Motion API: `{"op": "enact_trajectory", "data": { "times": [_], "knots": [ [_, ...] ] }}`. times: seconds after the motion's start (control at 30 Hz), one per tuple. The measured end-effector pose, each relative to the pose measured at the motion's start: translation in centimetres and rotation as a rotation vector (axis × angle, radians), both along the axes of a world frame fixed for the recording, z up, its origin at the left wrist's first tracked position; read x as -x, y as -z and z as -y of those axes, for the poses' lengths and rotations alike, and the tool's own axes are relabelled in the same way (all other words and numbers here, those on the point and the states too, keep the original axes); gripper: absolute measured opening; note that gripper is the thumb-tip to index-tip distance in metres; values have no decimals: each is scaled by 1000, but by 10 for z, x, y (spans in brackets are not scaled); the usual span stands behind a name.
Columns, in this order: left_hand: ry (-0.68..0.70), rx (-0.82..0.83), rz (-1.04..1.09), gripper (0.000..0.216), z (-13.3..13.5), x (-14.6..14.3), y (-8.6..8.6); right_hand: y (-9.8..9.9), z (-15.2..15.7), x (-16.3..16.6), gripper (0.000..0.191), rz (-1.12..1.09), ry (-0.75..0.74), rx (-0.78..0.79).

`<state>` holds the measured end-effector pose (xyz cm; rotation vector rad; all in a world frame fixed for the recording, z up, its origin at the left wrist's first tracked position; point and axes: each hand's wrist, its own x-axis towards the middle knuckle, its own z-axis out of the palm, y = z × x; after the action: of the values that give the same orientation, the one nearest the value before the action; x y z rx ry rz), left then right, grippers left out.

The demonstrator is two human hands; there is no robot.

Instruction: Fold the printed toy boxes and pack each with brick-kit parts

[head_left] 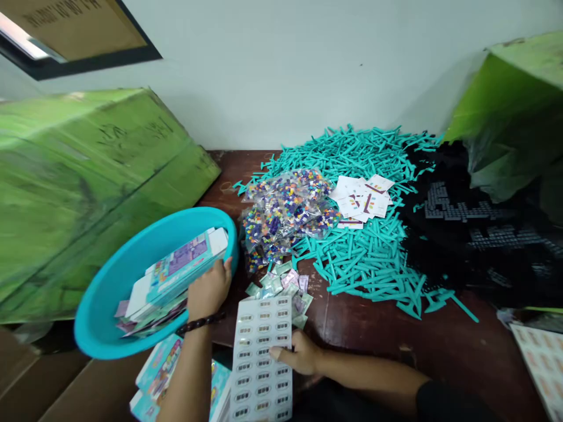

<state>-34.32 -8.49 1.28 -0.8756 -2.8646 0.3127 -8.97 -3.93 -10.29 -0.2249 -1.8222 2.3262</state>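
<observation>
My right hand (304, 354) grips the right edge of a white sheet of labels (253, 375), its thumb lying across the front. Rows of small oval labels with dark print cover the sheet. With a beaded bracelet at its wrist, my left hand (207, 292) closes around the near right rim of a turquoise plastic basin (94, 299); its fingertips are partly hidden. Flat printed cartons (178, 264) lie inside the tilted basin. More teal cartons (158, 375) sit below my left forearm. Small pale green and pink packets (281, 284) are scattered just beyond the sheet.
Clear bags of colourful beads (284, 214) lie mid-table beside a large heap of turquoise T-shaped plastic sticks (365, 261). White printed cards (363, 199) rest on the heap. Black pieces (444, 234) spread at right. Green-wrapped boxes (88, 193) flank the table; another label sheet (539, 357) lies lower right.
</observation>
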Motion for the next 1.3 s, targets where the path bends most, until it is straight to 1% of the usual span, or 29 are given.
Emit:
{"op": "enact_trajectory", "data": {
  "times": [0.03, 0.07, 0.13, 0.17, 0.2, 0.27, 0.3, 0.33, 0.4, 0.47, 0.53, 0.6, 0.7, 0.77, 0.83, 0.87, 0.93, 1.0, 1.03, 1.07, 1.13, 1.2, 1.27, 1.3],
  "knots": [
    [47, -83, -56, 59, -4, 2, 2, -2, -2, -2, 65, 0, 6, -26],
    [113, -200, -108, 58, -8, 2, 5, -6, -3, -4, 64, 0, 15, -54],
    [273, -433, -181, 55, -13, -2, 10, -17, -7, -10, 62, -2, 45, -103],
    [351, -508, -191, 52, -15, -8, 13, -26, -9, -14, 61, -17, 55, -125],
    [429, -537, -176, 49, -15, -17, 17, -36, -12, -20, 59, -51, 61, -150],
    [565, -486, -97, 42, -15, -43, 30, -58, -19, -33, 52, -180, 49, -220],
    [657, -442, -45, 39, -15, -60, 39, -69, -24, -41, 48, -250, 61, -268],
    [731, -399, -1, 40, -14, -78, 48, -77, -29, -49, 44, -285, 77, -315],
    [833, -322, 68, 51, -14, -113, 70, -88, -40, -66, 39, -313, 138, -423],
    [841, -264, 107, 62, -14, -141, 91, -89, -49, -82, 37, -300, 186, -543],
    [811, -234, 95, 61, -15, -157, 109, -83, -55, -98, 37, -249, 199, -623],
    [793, -225, 78, 57, -14, -158, 120, -74, -58, -114, 37, -165, 192, -631],
    [773, -252, 71, 59, -8, -141, 122, -61, -56, -140, 36, -44, 195, -616],
    [756, -279, 67, 64, -1, -125, 118, -53, -50, -156, 35, 32, 195, -593],
    [741, -299, 57, 69, 6, -113, 112, -45, -44, -168, 35, 99, 242, -502],
    [733, -305, 48, 71, 8, -109, 108, -42, -43, -172, 36, 135, 307, -425],
    [719, -326, 25, 74, 9, -109, 100, -36, -45, -179, 38, 203, 507, -227],
    [746, -358, 16, 77, 2, -119, 92, -31, -56, -186, 42, 292, 679, 2],
    [783, -375, 23, 77, -5, -127, 89, -29, -65, -191, 45, 332, 724, 98],
    [832, -391, 36, 77, -14, -137, 87, -28, -76, -197, 48, 370, 739, 181],
    [966, -404, 67, 73, -37, -160, 85, -28, -101, -213, 50, 410, 769, 256],
    [1127, -383, 80, 68, -65, -183, 87, -29, -126, -231, 46, 441, 827, 274],
    [1272, -342, 76, 65, -92, -202, 91, -31, -147, -245, 40, 460, 865, 248],
    [1323, -325, 77, 64, -104, -208, 94, -31, -157, -251, 37, 466, 863, 222]
  ]
}}
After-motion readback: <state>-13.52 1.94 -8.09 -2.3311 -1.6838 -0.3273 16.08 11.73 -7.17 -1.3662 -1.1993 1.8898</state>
